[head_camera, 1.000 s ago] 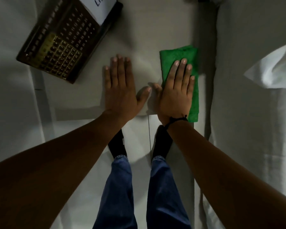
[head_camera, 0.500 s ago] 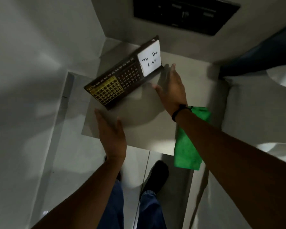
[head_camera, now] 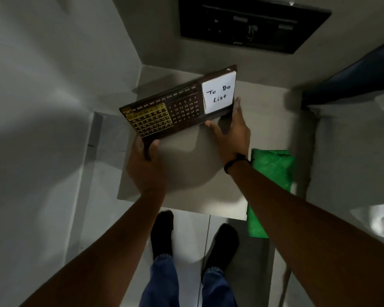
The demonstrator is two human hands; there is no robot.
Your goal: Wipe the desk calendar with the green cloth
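Observation:
The desk calendar (head_camera: pixel 182 107) is a dark brown board with a gold date grid and a white "To Do List" pad at its right end. It is tilted over the small grey table (head_camera: pixel 191 173). My left hand (head_camera: pixel 145 167) grips its lower left corner, thumb on the front. My right hand (head_camera: pixel 230 134) holds its lower right edge under the pad. The green cloth (head_camera: pixel 273 171), folded, lies at the table's right edge and hangs over the front, with my right forearm across it.
A dark wall panel with sockets (head_camera: pixel 253 25) sits above the table. Grey walls close in on the left. White bedding (head_camera: pixel 353 165) lies to the right. My feet in dark socks (head_camera: pixel 162 235) stand on the floor below the table.
Both hands left the table and cloth, reached forward and took hold of the calendar. The calendar now sits lifted and tilted between them. The cloth stays at the right edge.

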